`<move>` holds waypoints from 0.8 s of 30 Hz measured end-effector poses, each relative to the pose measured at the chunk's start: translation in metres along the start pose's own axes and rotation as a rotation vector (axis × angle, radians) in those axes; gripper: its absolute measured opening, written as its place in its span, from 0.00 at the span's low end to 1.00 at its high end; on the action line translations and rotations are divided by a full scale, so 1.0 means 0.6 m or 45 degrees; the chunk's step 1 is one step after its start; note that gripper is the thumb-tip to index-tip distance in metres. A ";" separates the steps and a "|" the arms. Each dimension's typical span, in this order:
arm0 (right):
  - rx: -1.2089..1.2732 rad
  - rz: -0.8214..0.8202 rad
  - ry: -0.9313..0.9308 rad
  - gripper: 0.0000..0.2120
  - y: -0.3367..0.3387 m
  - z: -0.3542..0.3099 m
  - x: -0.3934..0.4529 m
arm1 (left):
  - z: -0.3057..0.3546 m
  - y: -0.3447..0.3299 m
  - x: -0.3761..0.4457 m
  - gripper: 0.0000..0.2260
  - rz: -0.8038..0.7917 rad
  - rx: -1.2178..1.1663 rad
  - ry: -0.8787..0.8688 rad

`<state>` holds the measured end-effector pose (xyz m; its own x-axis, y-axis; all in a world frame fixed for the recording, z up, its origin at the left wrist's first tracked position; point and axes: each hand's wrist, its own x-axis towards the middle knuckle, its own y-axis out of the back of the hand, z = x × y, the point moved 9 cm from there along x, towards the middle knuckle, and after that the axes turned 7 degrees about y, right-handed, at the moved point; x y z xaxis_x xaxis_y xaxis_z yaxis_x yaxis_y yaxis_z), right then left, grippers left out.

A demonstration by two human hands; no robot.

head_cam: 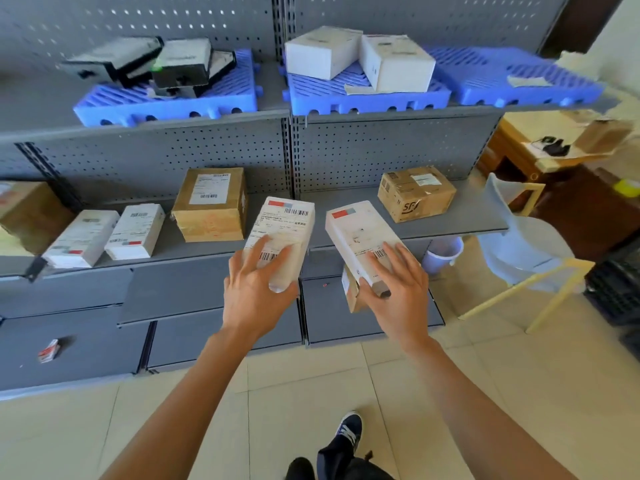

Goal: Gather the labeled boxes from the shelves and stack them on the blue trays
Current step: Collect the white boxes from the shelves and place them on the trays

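My left hand (254, 289) grips a white labeled box (282, 230) by its near end, in front of the middle shelf. My right hand (398, 289) grips a second white labeled box (356, 233) the same way, just to the right. Three blue trays sit on the top shelf: the left tray (166, 105) carries black-and-white boxes (156, 62), the middle tray (367, 95) carries two white boxes (360, 57), and the right tray (512, 81) bears a scrap of paper. On the middle shelf lie two white boxes (107, 233), a brown labeled carton (211, 206) and an SF carton (415, 194).
A small brown box (351, 289) sits on a lower shelf under my right hand. A tiny red-and-white box (48, 350) lies on the bottom shelf at left. To the right stand a pale chair (526, 244), a bucket (443, 254) and a wooden desk (554, 150).
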<state>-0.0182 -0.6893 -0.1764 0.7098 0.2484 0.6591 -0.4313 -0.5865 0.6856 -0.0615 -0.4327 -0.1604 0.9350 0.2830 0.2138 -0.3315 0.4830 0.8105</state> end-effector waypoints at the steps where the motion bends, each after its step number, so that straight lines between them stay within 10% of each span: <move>1: -0.007 0.015 0.006 0.21 0.012 -0.006 0.006 | 0.001 0.009 0.000 0.29 0.007 0.005 0.003; 24: 0.011 0.390 0.203 0.20 0.214 -0.031 0.241 | 0.187 0.198 0.103 0.26 0.300 -0.028 -0.196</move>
<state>0.0189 -0.7144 0.0124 0.4515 0.1768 0.8746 -0.6057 -0.6590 0.4459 -0.0289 -0.4510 0.0105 0.8395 0.2615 0.4763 -0.5429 0.4374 0.7169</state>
